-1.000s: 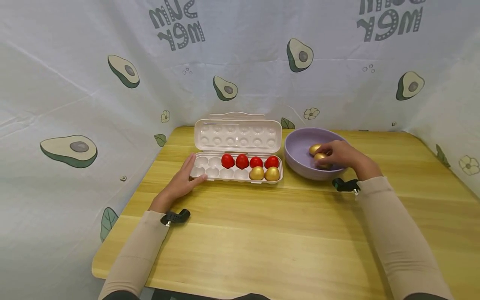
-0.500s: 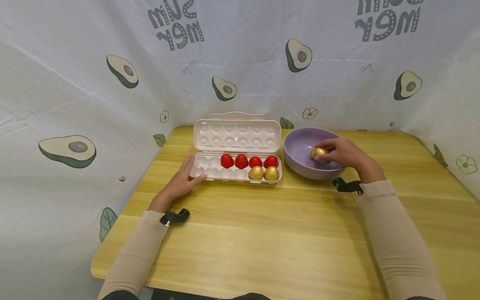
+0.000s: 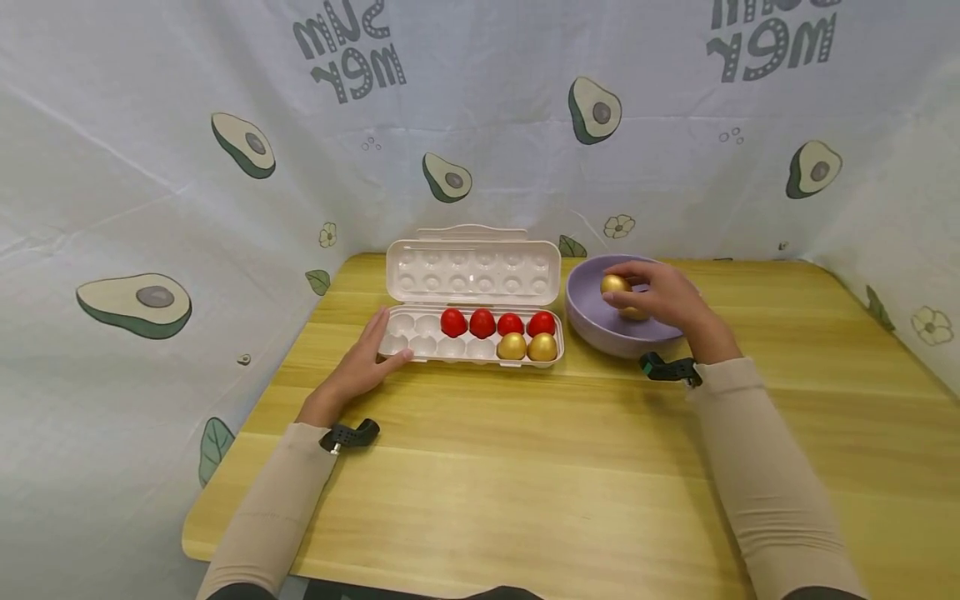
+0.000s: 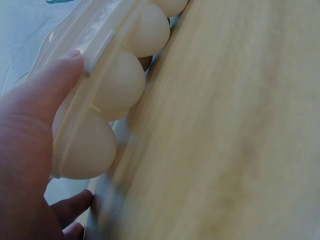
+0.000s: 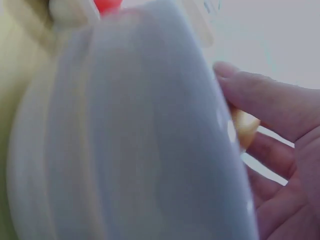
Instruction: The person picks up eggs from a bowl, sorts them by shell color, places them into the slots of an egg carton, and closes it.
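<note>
A pale plastic egg box (image 3: 472,360) lies with its lid (image 3: 474,267) raised at the back. Several red eggs (image 3: 482,322) fill its back row from the right, and two golden eggs (image 3: 542,347) sit at the front right. My left hand (image 3: 358,362) rests against the box's left end, fingers fairly straight along the side. Its thumb (image 4: 60,75) touches the front rim. My right hand (image 3: 663,298) pinches a golden egg (image 3: 614,284) over the purple bowl (image 3: 592,312). Beneath that hand, another golden egg (image 3: 634,313) shows inside the bowl.
Both objects stand near the back of a wooden table (image 3: 480,467). Right behind it hangs a white curtain (image 3: 517,100) with avocado prints. The bowl stands close to the box's right end, its wall filling much of the right wrist view.
My right hand has lifted one golden egg out of the pair in the bowl and moved it left and up. The left hand has stayed at the box's end.
</note>
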### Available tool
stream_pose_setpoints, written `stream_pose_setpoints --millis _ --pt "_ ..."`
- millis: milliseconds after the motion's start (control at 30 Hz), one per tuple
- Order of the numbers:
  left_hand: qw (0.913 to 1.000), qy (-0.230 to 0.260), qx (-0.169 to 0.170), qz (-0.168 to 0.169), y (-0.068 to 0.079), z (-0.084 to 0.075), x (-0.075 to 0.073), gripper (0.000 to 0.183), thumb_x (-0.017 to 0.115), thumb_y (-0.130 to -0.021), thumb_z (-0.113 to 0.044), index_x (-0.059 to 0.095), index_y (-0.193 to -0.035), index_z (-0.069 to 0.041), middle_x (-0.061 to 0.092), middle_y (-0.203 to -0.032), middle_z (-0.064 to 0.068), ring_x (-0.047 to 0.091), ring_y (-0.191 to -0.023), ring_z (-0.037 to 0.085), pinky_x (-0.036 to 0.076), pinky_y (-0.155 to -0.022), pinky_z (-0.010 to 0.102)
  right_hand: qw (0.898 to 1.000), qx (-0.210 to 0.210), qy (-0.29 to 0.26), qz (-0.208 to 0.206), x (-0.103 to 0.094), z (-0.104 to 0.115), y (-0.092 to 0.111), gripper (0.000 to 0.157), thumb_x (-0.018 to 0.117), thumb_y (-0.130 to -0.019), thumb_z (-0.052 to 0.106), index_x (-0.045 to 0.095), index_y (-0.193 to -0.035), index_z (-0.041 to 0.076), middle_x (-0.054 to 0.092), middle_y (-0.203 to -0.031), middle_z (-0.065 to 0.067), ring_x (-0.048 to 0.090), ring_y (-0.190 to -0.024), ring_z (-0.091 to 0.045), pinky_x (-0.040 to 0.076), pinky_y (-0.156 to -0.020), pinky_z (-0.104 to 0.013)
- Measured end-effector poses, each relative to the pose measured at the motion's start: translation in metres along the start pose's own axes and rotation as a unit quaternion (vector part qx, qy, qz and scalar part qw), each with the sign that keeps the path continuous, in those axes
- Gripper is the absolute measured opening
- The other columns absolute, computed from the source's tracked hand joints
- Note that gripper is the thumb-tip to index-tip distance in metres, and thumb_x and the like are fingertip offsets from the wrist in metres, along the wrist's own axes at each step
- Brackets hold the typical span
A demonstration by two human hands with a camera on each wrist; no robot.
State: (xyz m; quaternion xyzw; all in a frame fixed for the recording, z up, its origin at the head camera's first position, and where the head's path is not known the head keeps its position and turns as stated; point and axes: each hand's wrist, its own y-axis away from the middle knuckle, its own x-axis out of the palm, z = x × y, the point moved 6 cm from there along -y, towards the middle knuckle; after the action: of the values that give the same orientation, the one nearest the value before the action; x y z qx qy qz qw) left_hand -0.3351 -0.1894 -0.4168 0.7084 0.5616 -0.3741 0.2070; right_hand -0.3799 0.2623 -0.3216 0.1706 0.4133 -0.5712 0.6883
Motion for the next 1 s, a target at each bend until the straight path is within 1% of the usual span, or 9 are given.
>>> stream_pose_setpoints --millis 100,267,367,467,533,633,767,900,1000 --pt "1.0000 -0.001 0.000 0.002 0.000 0.001 0.002 0.093 0.056 -0.092 -0.054 0.003 -0.156 -0.012 -0.002 -0.162 0.004 0.005 -0.148 0.027 0.012 -0.117 0.050 1.000 0.006 -0.022 -0.006 0.007 0.006 -0.004 0.052 0.074 -0.085 0.038 0.062 -0.128 0.011 0.061 -0.125 -0.013 0.057 -0.114 -0.032 0.047 -0.089 -0.045" --pt "1.0000 0.001 -0.002 0.003 -0.001 0.001 0.002 0.094 0.056 -0.092 -0.055 0.003 -0.156 -0.012 -0.002 -0.162 0.004 0.004 -0.148 0.027 0.011 -0.117 0.050 0.998 0.010 -0.053 -0.023 0.013 0.018 -0.011 0.053 0.074 -0.084 0.041 0.062 -0.128 0.015 0.063 -0.124 -0.010 0.057 -0.115 -0.027 0.049 -0.081 -0.028" --pt "1.0000 -0.001 -0.002 0.003 -0.001 0.001 0.002 0.094 0.055 -0.092 -0.056 0.003 -0.156 -0.012 -0.002 -0.162 0.005 0.004 -0.148 0.027 0.011 -0.117 0.050 0.996 -0.002 -0.078 -0.034 0.015 0.027 -0.013 0.052 0.075 -0.084 0.037 0.063 -0.128 0.012 0.064 -0.122 -0.011 0.058 -0.112 -0.025 0.047 -0.078 -0.018" --pt "1.0000 -0.003 -0.003 0.004 -0.002 0.001 0.002 0.094 0.055 -0.092 -0.056 0.002 -0.156 -0.012 -0.002 -0.162 0.006 0.004 -0.148 0.027 0.011 -0.117 0.050 0.994 -0.024 -0.099 -0.046 0.016 0.038 -0.015 0.048 0.076 -0.084 0.029 0.064 -0.126 0.010 0.066 -0.120 -0.010 0.060 -0.110 -0.024 0.046 -0.078 -0.014" --pt "1.0000 -0.003 -0.002 0.004 -0.002 0.001 0.002 0.094 0.055 -0.092 -0.056 0.002 -0.156 -0.012 -0.002 -0.162 0.006 0.004 -0.148 0.027 0.011 -0.117 0.050 0.991 -0.042 -0.118 -0.052 0.017 0.046 -0.015 0.045 0.076 -0.085 0.022 0.064 -0.126 0.008 0.066 -0.119 -0.012 0.061 -0.109 -0.024 0.046 -0.079 -0.012" --pt "1.0000 -0.002 -0.003 0.002 -0.002 0.002 0.002 0.094 0.055 -0.092 -0.056 0.002 -0.156 -0.013 -0.002 -0.162 0.005 0.004 -0.148 0.027 0.011 -0.117 0.050 0.986 -0.067 -0.143 -0.049 0.018 0.067 -0.011 0.042 0.073 -0.087 0.012 0.062 -0.125 0.000 0.064 -0.118 -0.019 0.061 -0.107 -0.029 0.048 -0.077 -0.013" --pt "1.0000 -0.003 -0.005 0.002 -0.002 0.003 0.002 0.094 0.055 -0.092 -0.056 0.002 -0.156 -0.014 -0.002 -0.162 0.005 0.004 -0.148 0.027 0.011 -0.117 0.050 0.983 -0.079 -0.161 -0.036 0.019 0.094 -0.006 0.040 0.069 -0.088 0.003 0.058 -0.124 -0.009 0.062 -0.117 -0.026 0.060 -0.106 -0.036 0.049 -0.076 -0.013" --pt "1.0000 -0.004 -0.005 0.003 -0.002 0.003 0.002 0.094 0.055 -0.092 -0.056 0.002 -0.156 -0.013 -0.002 -0.162 0.006 0.003 -0.148 0.027 0.011 -0.117 0.050 0.983 -0.078 -0.164 -0.035 0.022 0.106 -0.004 0.040 0.068 -0.089 0.002 0.057 -0.126 -0.009 0.061 -0.118 -0.025 0.059 -0.109 -0.038 0.048 -0.077 -0.013" --pt "1.0000 -0.002 -0.006 0.005 -0.002 0.002 0.002 0.094 0.055 -0.092 -0.055 0.002 -0.156 -0.013 -0.003 -0.162 0.005 0.003 -0.148 0.027 0.011 -0.117 0.050 0.983 -0.079 -0.162 -0.037 0.026 0.113 -0.004 0.041 0.069 -0.088 0.004 0.057 -0.126 -0.008 0.062 -0.117 -0.023 0.059 -0.110 -0.036 0.048 -0.083 -0.018"
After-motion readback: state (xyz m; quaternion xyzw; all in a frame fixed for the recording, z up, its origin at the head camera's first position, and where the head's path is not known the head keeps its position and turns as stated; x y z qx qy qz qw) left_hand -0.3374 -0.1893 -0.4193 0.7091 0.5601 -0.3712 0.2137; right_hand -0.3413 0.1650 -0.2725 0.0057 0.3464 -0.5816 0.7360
